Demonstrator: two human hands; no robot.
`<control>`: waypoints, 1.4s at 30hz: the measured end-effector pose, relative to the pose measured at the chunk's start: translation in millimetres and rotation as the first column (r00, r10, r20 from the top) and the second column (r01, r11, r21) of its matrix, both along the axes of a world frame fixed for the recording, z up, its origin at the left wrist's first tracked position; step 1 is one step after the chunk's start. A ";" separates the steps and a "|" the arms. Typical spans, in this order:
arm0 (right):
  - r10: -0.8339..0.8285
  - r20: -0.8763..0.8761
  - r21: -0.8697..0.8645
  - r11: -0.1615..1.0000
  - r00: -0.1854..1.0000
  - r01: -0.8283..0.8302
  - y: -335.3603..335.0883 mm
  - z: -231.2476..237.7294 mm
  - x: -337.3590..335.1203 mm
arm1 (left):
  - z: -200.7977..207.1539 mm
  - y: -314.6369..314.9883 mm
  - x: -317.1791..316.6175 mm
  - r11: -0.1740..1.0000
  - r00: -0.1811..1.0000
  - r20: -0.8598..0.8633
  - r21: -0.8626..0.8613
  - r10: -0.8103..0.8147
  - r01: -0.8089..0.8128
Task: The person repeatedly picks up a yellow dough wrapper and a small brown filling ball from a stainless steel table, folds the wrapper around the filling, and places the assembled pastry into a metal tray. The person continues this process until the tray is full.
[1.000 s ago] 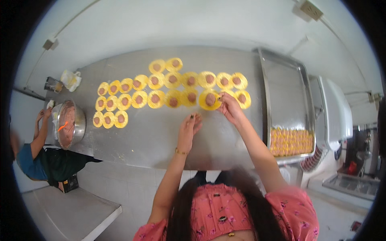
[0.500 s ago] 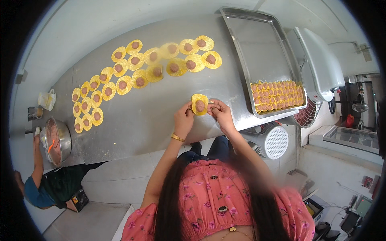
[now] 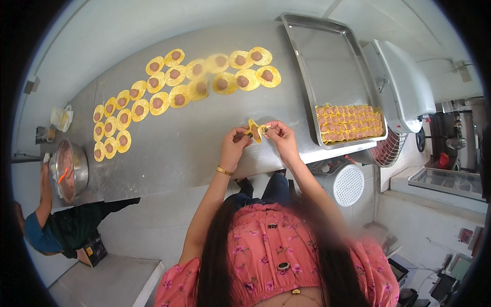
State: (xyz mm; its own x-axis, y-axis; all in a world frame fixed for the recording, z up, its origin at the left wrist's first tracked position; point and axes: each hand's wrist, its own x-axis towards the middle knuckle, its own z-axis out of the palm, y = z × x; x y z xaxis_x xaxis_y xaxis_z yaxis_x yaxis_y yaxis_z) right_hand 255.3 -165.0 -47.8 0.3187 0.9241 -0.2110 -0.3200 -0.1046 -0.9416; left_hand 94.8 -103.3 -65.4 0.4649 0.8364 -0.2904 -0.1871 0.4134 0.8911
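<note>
Over the near part of the steel table, my left hand (image 3: 235, 146) and my right hand (image 3: 281, 139) pinch opposite edges of one yellow dumpling wrapper (image 3: 253, 131). Its sides are drawn upward around a ball of pinkish filling. Farther off lie rows of flat round wrappers, among them one wrapper (image 3: 223, 83), each with a lump of filling in its middle. To the right a big metal tray (image 3: 327, 69) holds packed rows of shaped yellow dumplings (image 3: 350, 124) at its near end.
A steel bowl (image 3: 82, 171) of pink filling with an orange-handled tool stands at the table's left end, beside a metal cup (image 3: 45, 134). A co-worker's arm (image 3: 45, 192) reaches there. Right of the tray is a white machine (image 3: 401, 84); a perforated round stool (image 3: 349, 185) stands below.
The wrapper's sides have been raised and gathered inward between my fingers; before, it was spread more openly. My hands stay in nearly the same place.
</note>
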 end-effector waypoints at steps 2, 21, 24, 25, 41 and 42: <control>-0.002 -0.153 0.165 0.986 0.988 0.027 -4.8 10.9 -4.7 | 2.5 -2.2 3.1 0.997 0.996 0.071 -0.061 0.048 -0.044; 0.112 0.453 0.066 0.985 0.885 -0.158 -14.4 -12.3 14.0 | -2.9 -14.6 2.7 0.768 0.928 -0.348 0.628 0.134 0.125; 0.097 0.558 0.045 0.988 0.824 -0.147 -16.9 -15.2 10.4 | -6.3 -14.8 3.7 0.763 0.891 -0.450 0.594 0.051 0.256; 0.106 0.619 0.026 0.988 0.779 -0.155 -16.7 -15.3 10.1 | -6.8 -15.6 3.8 0.789 0.893 -0.449 0.561 0.034 0.252; 0.203 0.786 -0.052 0.963 0.584 -0.265 -22.3 -2.5 4.1 | -10.6 -18.6 -2.1 0.717 0.759 -0.651 0.532 0.006 0.451; 0.196 0.790 -0.038 0.962 0.582 -0.271 -22.8 -3.3 3.8 | -11.8 -18.3 -2.4 0.715 0.749 -0.662 0.524 0.000 0.463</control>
State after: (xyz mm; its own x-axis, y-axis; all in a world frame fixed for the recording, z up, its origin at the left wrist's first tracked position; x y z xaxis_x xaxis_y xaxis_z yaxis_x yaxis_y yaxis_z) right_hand 259.1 -187.8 -51.1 0.0964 0.9915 0.0870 0.5643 0.0176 -0.8254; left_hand 92.4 -121.7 -77.1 0.5984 0.8008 -0.0248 0.4729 -0.3281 0.8178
